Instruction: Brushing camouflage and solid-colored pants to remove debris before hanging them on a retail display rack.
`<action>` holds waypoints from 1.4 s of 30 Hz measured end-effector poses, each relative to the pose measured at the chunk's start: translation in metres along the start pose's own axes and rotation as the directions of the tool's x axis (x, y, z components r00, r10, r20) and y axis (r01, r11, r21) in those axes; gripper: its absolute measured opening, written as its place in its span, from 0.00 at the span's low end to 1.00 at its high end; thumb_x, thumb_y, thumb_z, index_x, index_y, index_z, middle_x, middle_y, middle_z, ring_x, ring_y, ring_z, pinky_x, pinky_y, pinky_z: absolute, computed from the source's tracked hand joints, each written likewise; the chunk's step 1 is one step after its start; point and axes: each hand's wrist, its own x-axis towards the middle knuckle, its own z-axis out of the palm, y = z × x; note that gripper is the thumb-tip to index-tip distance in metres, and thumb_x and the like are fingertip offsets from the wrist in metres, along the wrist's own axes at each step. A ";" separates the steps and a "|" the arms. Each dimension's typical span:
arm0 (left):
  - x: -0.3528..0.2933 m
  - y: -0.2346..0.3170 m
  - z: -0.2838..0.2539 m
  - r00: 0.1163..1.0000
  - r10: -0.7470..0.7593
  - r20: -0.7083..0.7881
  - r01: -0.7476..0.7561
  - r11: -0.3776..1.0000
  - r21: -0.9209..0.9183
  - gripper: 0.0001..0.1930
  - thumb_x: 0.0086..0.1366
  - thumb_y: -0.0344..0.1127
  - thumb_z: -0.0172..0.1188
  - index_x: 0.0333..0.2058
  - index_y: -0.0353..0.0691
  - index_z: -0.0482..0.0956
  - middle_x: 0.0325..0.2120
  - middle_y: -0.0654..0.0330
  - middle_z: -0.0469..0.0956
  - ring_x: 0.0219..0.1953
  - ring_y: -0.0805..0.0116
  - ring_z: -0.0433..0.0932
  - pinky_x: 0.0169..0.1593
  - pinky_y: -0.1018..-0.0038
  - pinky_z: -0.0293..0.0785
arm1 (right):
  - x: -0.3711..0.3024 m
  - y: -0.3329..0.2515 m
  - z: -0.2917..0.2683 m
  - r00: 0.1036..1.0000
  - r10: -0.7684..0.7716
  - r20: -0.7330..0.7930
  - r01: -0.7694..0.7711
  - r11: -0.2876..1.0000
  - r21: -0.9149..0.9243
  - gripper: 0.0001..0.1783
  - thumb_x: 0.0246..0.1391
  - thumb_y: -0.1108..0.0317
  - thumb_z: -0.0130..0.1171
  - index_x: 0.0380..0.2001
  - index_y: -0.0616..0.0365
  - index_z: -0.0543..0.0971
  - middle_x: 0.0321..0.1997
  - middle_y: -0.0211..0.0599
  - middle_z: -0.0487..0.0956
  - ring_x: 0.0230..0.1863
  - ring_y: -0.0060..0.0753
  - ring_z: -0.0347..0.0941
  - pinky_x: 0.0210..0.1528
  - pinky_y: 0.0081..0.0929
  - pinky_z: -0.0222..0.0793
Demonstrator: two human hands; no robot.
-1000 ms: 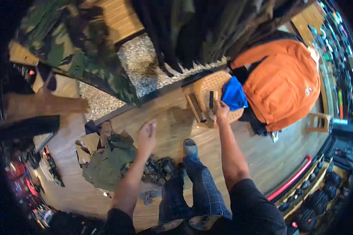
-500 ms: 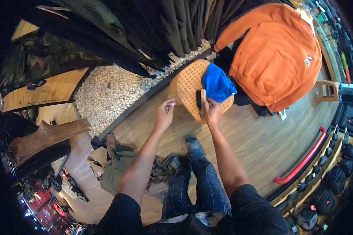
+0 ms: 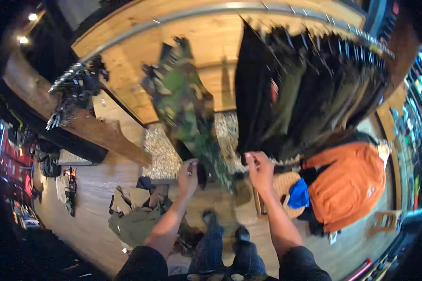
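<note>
An orange sweatshirt (image 3: pixel 349 187) shows at right, a wooden log (image 3: pixel 110 136) at left.

Wooden brush (image 3: pixel 285 201): out of the right hand (image 3: pixel 260 171), apparently now on the woven stool (image 3: pixel 282 182), at 9 o'clock of the blue cloth (image 3: pixel 298 193).
Right hand: moved to 10 o'clock of the stool, by the hems of dark hanging trousers (image 3: pixel 286 117); grip unclear.
Left hand (image 3: pixel 187 180): now at 6 o'clock of the camouflage trousers (image 3: pixel 185 100); grip unclear.
Left foot (image 3: pixel 210 217): now ahead of the right.
View: metal rail (image 3: pixel 232 6) newly visible at 12 o'clock; orange sweatshirt (image 3: pixel 349 187) down from 2 to nearly 4.
</note>
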 end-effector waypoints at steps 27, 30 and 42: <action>0.197 0.196 -0.071 0.889 0.390 0.241 -0.325 0.906 -0.270 0.25 0.76 0.44 0.37 0.64 0.36 0.65 0.65 0.48 0.63 0.70 0.55 0.57 0.70 0.68 0.50 | 0.300 -0.252 0.127 0.809 -0.167 0.563 0.442 0.804 -0.397 0.23 0.62 0.54 0.51 0.41 0.68 0.74 0.42 0.67 0.77 0.49 0.68 0.72 0.51 0.54 0.68; 0.222 0.195 -0.096 0.923 0.366 0.118 -0.307 0.887 -0.346 0.24 0.76 0.44 0.39 0.62 0.37 0.68 0.65 0.50 0.64 0.69 0.58 0.58 0.70 0.69 0.50 | 0.301 -0.260 0.117 0.784 -0.092 0.614 0.427 0.798 -0.426 0.22 0.61 0.54 0.51 0.45 0.65 0.76 0.48 0.64 0.76 0.53 0.65 0.71 0.55 0.51 0.67; 0.291 0.217 -0.053 0.944 0.279 0.178 -0.099 0.752 -0.651 0.39 0.73 0.64 0.34 0.71 0.42 0.47 0.72 0.62 0.46 0.73 0.66 0.44 0.72 0.69 0.38 | 0.279 -0.267 0.132 0.874 -0.026 0.485 0.275 0.849 -0.451 0.18 0.58 0.62 0.50 0.37 0.72 0.74 0.38 0.70 0.77 0.45 0.70 0.73 0.49 0.57 0.68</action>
